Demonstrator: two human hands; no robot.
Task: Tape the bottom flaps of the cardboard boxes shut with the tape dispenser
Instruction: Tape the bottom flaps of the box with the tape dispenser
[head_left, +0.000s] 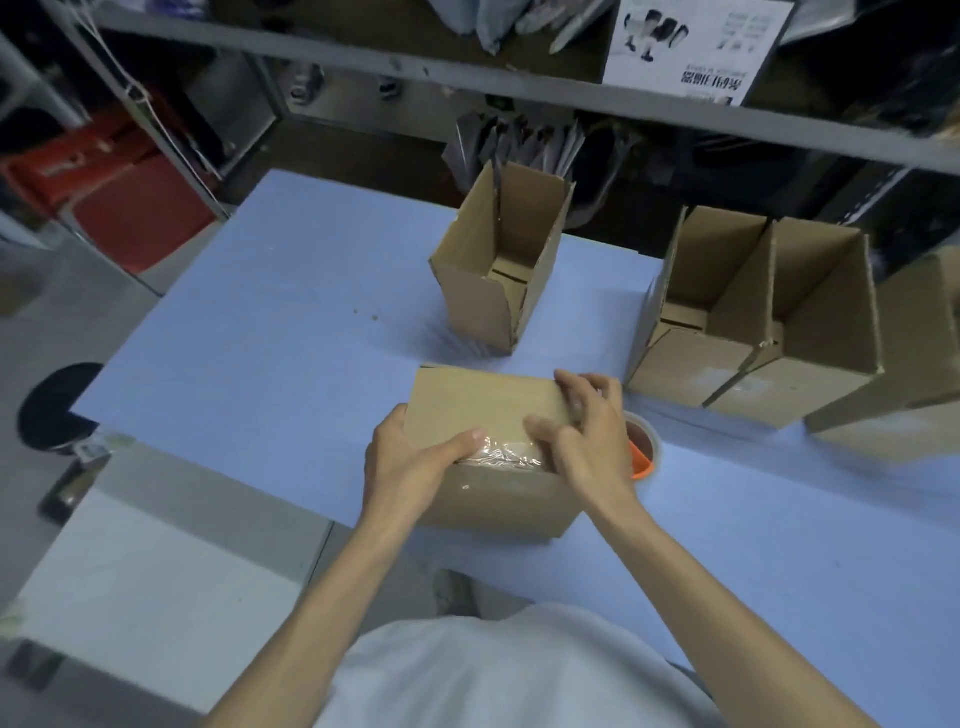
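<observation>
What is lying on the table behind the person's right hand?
A tape dispenser: part of its brown roll and an orange piece show past the right hand, on the blue table. The hand and the held box cover the rest.

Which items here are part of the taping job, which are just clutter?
Job: box in hand, clear tape on it, tape dispenser, left hand, right hand, upright open boxes.
Clutter: black stool, red crate, printed sheet.
</observation>
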